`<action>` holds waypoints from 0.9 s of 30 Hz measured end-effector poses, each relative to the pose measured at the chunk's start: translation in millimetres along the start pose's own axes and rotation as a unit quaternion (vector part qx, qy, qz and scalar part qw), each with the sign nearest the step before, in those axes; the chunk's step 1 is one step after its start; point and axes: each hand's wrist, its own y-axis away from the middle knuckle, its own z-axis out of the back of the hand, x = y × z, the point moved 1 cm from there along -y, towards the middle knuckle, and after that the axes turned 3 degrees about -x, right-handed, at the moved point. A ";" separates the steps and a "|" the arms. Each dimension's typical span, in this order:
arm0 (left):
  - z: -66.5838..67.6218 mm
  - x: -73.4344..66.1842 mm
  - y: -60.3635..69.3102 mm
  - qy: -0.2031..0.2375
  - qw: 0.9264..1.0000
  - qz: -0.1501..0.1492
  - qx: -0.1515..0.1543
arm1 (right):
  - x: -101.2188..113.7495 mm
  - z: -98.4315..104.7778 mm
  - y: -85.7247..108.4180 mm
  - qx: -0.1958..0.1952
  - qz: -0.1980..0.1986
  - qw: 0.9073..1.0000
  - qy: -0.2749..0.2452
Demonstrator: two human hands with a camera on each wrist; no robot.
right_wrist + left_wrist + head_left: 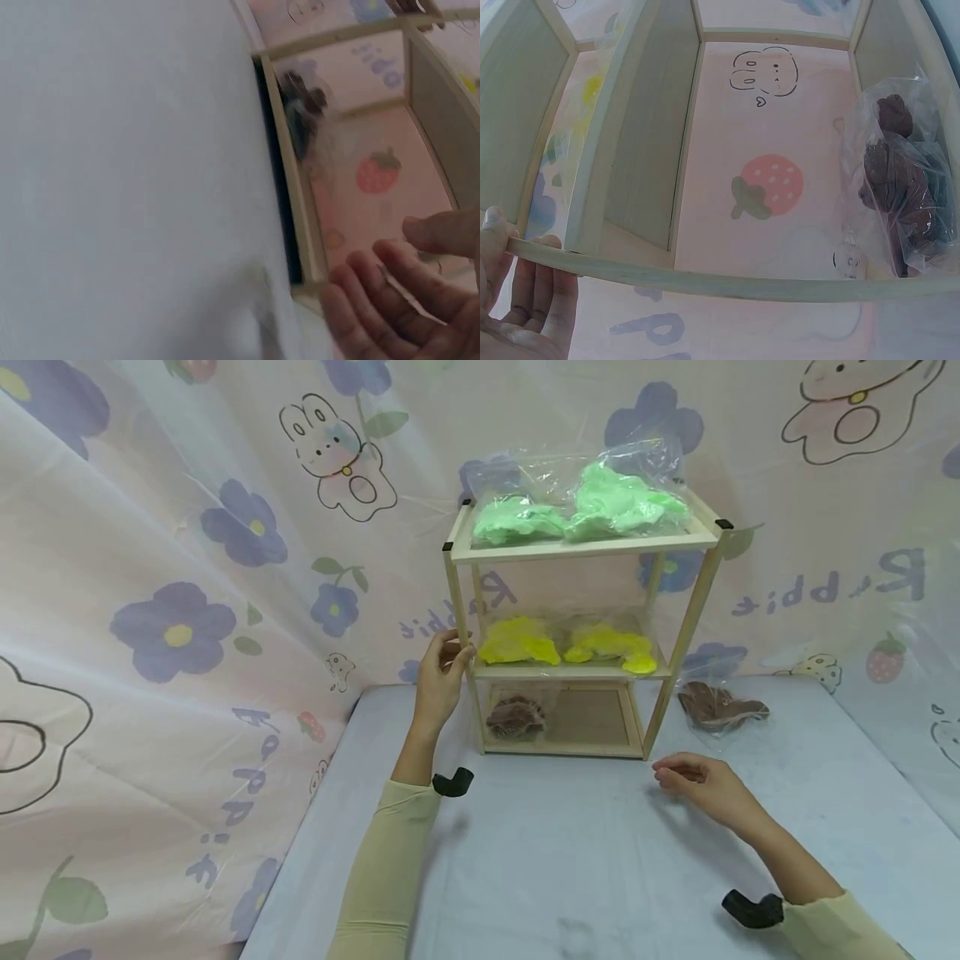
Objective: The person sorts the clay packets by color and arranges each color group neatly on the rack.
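A light wooden three-tier shelf (570,670) stands on the table. My left hand (441,681) grips its left front post (705,283), with the thumb on one side and the fingers behind. Near the lower right front corner, my right hand (705,789) hovers with relaxed fingers, holding nothing. Bags of green clay-like lumps (622,503) lie on the top tier. Yellow lumps (519,642) in clear bags sit on the middle tier. At the left of the bottom tier is a bag of brown lumps (516,718), also seen in the left wrist view.
Another clear bag of brown lumps (720,706) lies on the white table (540,860), to the right of the shelf. Behind hangs a printed curtain (180,485) with flowers and rabbits. A black curved piece (753,910) sits at each wrist.
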 end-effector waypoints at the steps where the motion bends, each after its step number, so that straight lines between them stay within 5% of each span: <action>1: -0.1 0.0 0.0 0.000 1.000 0.000 0.000 | -2.5 5.5 0.8 -0.003 -0.010 1.000 0.001; 7: -0.1 -0.5 0.7 -0.001 1.000 0.003 -0.001 | -16.7 37.3 0.7 -0.084 -0.022 0.994 0.062; 14: -0.4 0.1 -0.3 -0.001 1.000 0.002 0.000 | -31.2 64.1 -10.8 -0.191 -0.010 0.973 0.131; 20: -0.3 -0.2 -0.2 -0.003 1.000 0.001 0.001 | -42.8 79.4 -26.0 -0.221 -0.044 0.964 0.139; 27: -0.4 -2.0 -0.2 -0.007 1.000 0.004 0.002 | -63.4 93.8 -45.9 -0.214 -0.086 0.962 0.149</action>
